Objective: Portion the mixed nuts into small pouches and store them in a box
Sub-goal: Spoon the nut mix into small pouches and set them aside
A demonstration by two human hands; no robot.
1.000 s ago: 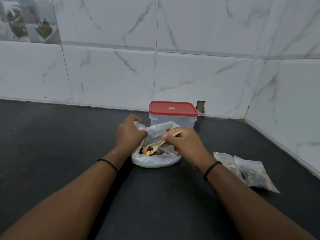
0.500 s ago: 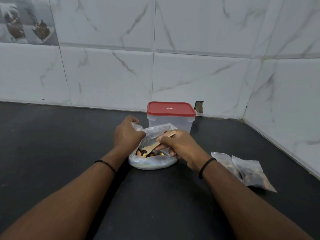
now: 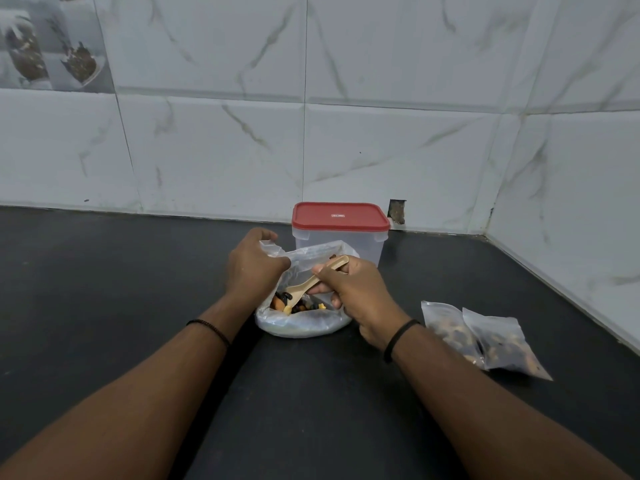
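A clear plastic bag (image 3: 301,323) of mixed nuts (image 3: 298,304) sits on the dark counter (image 3: 104,289), its mouth open. My left hand (image 3: 251,268) grips the bag's left rim. My right hand (image 3: 353,292) holds a small wooden spoon (image 3: 313,280) whose bowl dips into the nuts. Directly behind the bag stands a clear box with a red lid (image 3: 341,218), closed. Two small filled pouches (image 3: 485,337) lie flat on the counter to the right of my right wrist.
White marble-patterned tiled walls (image 3: 381,133) close off the back and the right side, meeting in a corner at the far right. A small hole (image 3: 397,211) shows in the wall behind the box. Dark counter stretches to the left and front.
The spoon's bowl has shifted slightly left and lower within the bag's nuts. My left hand keeps its hold on the rim. The view has drifted a little.
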